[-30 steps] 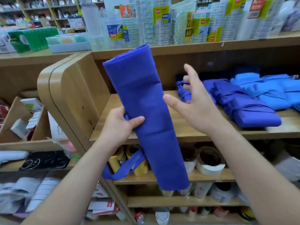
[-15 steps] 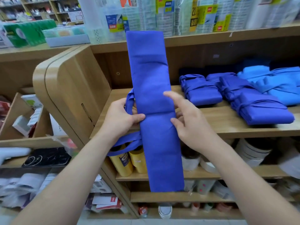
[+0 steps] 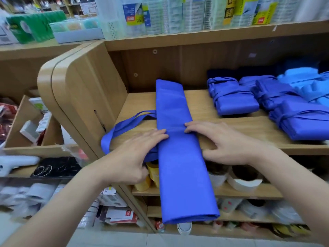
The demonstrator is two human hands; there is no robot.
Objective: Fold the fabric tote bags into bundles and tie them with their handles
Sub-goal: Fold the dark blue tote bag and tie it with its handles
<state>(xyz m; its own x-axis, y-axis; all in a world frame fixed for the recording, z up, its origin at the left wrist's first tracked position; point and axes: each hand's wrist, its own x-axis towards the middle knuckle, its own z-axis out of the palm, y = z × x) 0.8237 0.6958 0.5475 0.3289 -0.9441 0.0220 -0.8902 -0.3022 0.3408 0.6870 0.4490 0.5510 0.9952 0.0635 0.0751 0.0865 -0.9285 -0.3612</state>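
– Nearest me, below the shelf edge, what worries you?

– The long royal-blue fabric tote bag folded into a narrow strip (image 3: 179,166) lies half on the pale wooden shelf (image 3: 201,104) and half hanging off its front. I judge that the hanging weight could drag it down if I ease off. My left hand (image 3: 135,152) and right hand (image 3: 226,141) only press it. The fingers lie flat and straight on either edge at the crease, gripping nothing.

– And further in?

– The blue strap handles (image 3: 115,131) trail in a loose loop off the left side, partly under my left hand. They could snag, or get folded inside and leave nothing to tie with. The layers may also slide apart when I fold, so the bundle comes out crooked.

– How does the stuff look?

– It's thin, matte cloth, smooth with soft creases. The hanging end shows stacked layers, rounded rather than sharp, and it looks slippery on that smooth laminate. The handles are flat, ribbon-like bands. Behind, to the right, the tied blue fabric bundles (image 3: 233,100) are squat pillows cinched by their straps, with light-blue folded bags (image 3: 306,75) beyond. Farthest back, glossy plastic-wrapped packs (image 3: 178,13) stand on the top shelf.
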